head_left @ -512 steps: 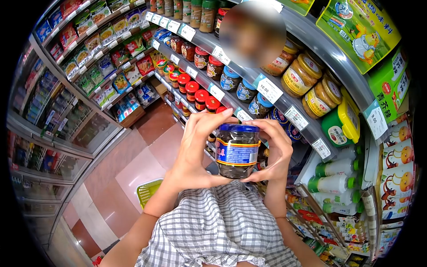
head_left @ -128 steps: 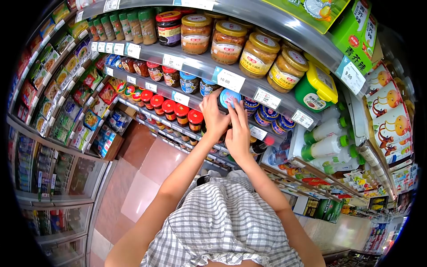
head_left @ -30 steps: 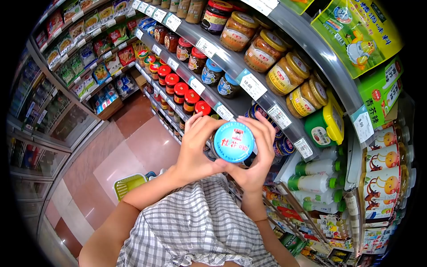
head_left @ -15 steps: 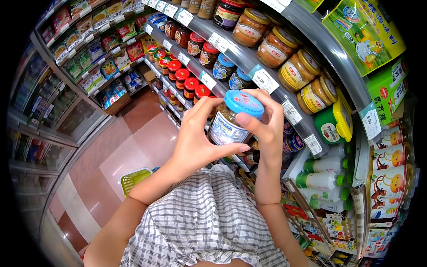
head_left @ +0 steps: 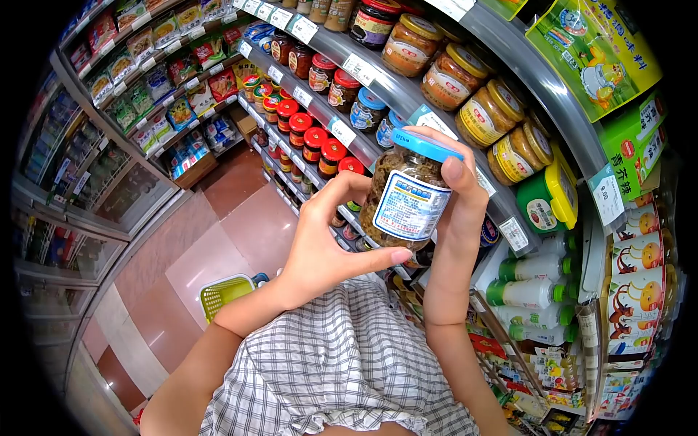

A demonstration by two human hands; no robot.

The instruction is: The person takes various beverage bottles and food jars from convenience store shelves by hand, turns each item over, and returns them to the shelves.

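Observation:
Between my two hands is a glass jar [head_left: 411, 196] with a blue lid, dark brownish contents and a white label densely printed in blue. It is tilted, so the label faces up at me. My left hand [head_left: 327, 232] cups the jar's lower left side, its thumb along the bottom and its fingers curled behind. My right hand [head_left: 462, 178] grips the upper right, its thumb near the lid's edge and its other fingers partly hidden behind the jar. Two similar blue-lidded jars [head_left: 368, 109] stand on the shelf just beyond.
Shelves with price tags [head_left: 360, 69] curve ahead and to the right, holding several yellow-lidded jars [head_left: 447, 76] and red-lidded jars [head_left: 314, 143]. Green-capped bottles [head_left: 531, 294] lie at the lower right. A green basket [head_left: 225, 294] rests on the tiled floor. Glass-door cabinets [head_left: 80, 152] line the left.
The jar has been tipped and turned, so its densely printed label now shows and its lid top is seen edge-on. It sits slightly farther right, and my right hand has shifted with it.

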